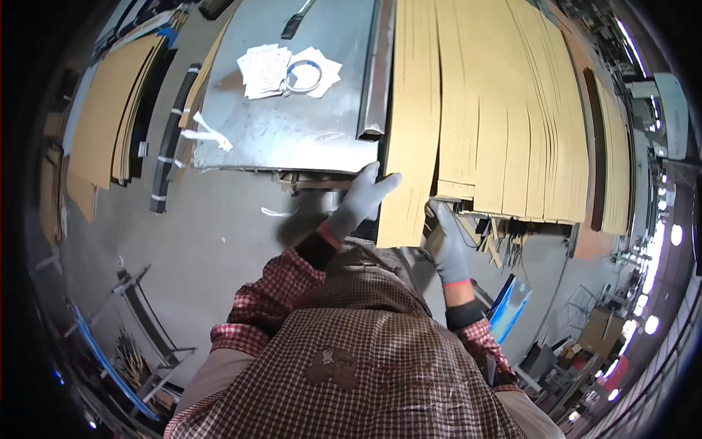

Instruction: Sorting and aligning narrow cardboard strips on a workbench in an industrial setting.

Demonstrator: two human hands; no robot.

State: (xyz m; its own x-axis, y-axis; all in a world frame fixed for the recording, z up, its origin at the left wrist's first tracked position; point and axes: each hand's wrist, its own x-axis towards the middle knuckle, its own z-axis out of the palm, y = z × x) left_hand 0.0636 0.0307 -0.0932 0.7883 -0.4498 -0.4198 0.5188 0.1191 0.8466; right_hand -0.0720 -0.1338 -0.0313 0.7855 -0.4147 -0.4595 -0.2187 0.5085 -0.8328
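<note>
A long tan cardboard strip (408, 146) juts towards me past the neighbouring stack. My left hand (363, 196), in a grey glove, is at its left edge, with a digit on top and another beside the edge. My right hand (448, 245), gloved alike, has bent fingers against the strip's right edge, just below the stack's notched corner; its fingertips are partly hidden. The slitted cardboard stack (512, 124) lies right of the strip. Left of it, a dark metal channel (375, 80) rests on the metal-topped table (307, 135).
On the table lie white paper slips (263, 71), a tape roll (304, 76) and a brush (295, 25). White ties (210, 134) hang at its left corner. Narrow offcuts (491, 241) dangle beneath the stack. More cardboard sheets (110, 110) stand left; a metal frame (150, 322) stands lower left.
</note>
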